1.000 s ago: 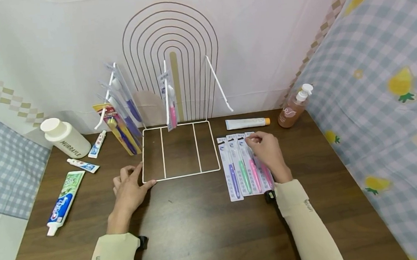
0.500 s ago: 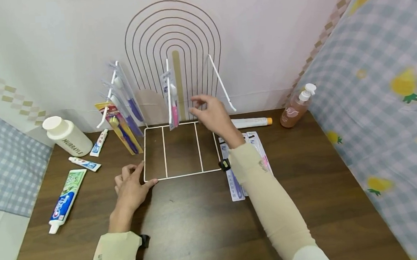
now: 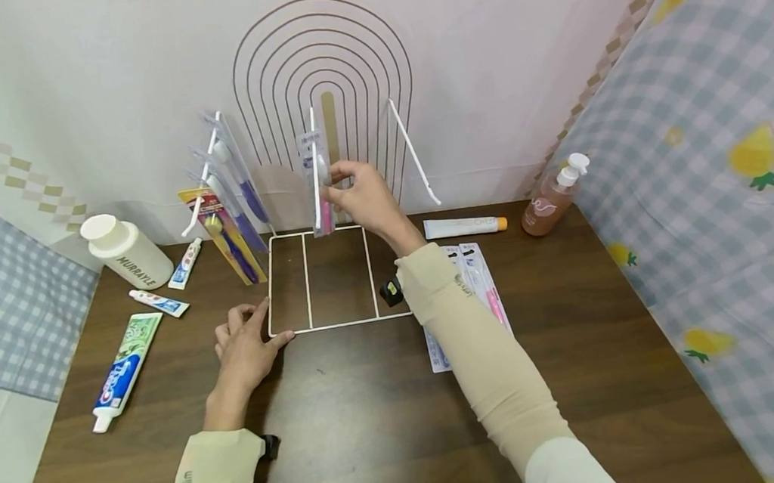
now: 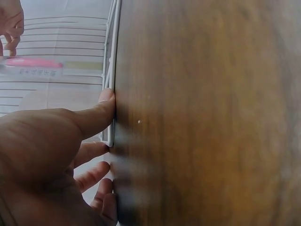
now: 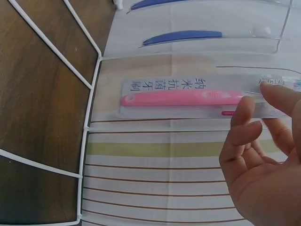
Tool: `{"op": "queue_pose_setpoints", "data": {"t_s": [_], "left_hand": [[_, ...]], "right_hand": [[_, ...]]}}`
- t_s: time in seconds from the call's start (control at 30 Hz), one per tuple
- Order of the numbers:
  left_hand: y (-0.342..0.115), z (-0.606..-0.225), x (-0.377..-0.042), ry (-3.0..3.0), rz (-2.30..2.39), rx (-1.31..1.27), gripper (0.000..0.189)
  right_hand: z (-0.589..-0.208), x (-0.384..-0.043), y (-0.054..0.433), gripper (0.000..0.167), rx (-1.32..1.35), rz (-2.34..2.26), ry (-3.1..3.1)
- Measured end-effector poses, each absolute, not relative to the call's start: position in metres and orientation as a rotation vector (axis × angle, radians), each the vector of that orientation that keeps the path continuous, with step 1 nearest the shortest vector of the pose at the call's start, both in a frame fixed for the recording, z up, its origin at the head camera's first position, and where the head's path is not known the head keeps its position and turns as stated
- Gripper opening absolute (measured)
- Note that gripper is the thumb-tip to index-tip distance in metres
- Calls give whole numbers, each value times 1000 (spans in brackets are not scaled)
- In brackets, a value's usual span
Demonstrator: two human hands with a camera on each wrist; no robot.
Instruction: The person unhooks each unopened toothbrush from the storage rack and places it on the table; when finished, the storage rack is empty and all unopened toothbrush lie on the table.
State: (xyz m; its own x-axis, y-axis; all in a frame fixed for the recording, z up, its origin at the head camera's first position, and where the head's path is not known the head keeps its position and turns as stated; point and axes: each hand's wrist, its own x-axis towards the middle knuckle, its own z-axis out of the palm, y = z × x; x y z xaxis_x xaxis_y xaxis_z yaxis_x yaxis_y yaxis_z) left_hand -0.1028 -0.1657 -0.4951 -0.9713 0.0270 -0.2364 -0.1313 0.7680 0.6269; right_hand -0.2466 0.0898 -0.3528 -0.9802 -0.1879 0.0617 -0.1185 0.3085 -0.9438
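Note:
My right hand (image 3: 365, 199) reaches to the middle arm of a white wire rack (image 3: 325, 328). Thumb and fingertips pinch the edge of a packaged pink toothbrush (image 5: 183, 98) that hangs there, handle down. At the rack's front left corner, my left hand (image 3: 246, 362) presses its thumb on the front wire, with the index finger at the side wire and the other fingers on the table. On the rack's left arm hang packaged purple-handled toothbrushes, the front one on a yellow-and-red card (image 3: 232, 247). More packaged toothbrushes (image 3: 490, 294) lie right of the rack, partly hidden by my right sleeve.
A white tube with an orange cap (image 3: 464, 226) and a pump bottle (image 3: 548, 202) stand or lie at the back right. On the left are a white bottle (image 3: 132, 258), two small tubes (image 3: 160, 302) and a large toothpaste tube (image 3: 126, 368). The rack's right arm (image 3: 414, 152) is bare.
My right hand has left the packaged toothbrushes on the table, moved up and left across the rack, and taken hold of the hanging pink one. My left hand stays at the rack's corner.

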Motion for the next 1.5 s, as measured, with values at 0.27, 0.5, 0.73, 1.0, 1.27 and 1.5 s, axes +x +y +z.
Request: {"op": "queue_pose_setpoints", "data": {"t_s": [0.27,0.5,0.73,1.0,1.27,1.5], "left_hand": [[-168,-502,-105,2767,1029,-49,85],[-165,-497,-104,2738,977,-68,85],[-160,-492,-104,2713,933,-68,83],[-161,-493,-103,2735,979,-81,84],[-164,-489,-101,2714,952,-81,84],[-164,-489,-101,2714,932,-77,85]], "right_hand": [[-352,-244,90,15,-308,-1822,2525],[-352,-237,103,18,-322,-1919,2546],[-356,-227,125,19,-319,-1895,2594],[-374,-209,152,21,-367,-1780,2619],[-391,-186,193,25,-233,-1609,2685],[-406,-169,246,32,26,-1715,2690]]}}
